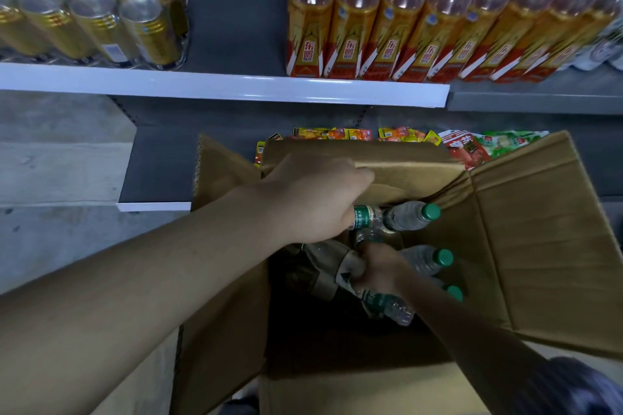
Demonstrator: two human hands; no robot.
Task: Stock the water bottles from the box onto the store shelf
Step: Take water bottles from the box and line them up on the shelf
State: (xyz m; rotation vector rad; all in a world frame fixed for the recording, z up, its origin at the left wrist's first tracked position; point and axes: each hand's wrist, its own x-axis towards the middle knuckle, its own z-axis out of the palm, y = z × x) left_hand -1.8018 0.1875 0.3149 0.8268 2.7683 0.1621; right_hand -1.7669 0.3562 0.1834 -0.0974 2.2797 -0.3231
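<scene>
A grey store shelf (236, 30) with a white front edge carries gold cans (101, 23) on the left and orange-labelled bottles (404, 27) on the right, with a bare gap between. Under it, snack packets (472, 145) lie on a lower shelf behind the open cardboard box (539, 246). Inside the box, the left hand (313, 202) grips one water bottle (404, 216); the right hand (381, 269) holds two green-capped bottles (428, 259).
</scene>
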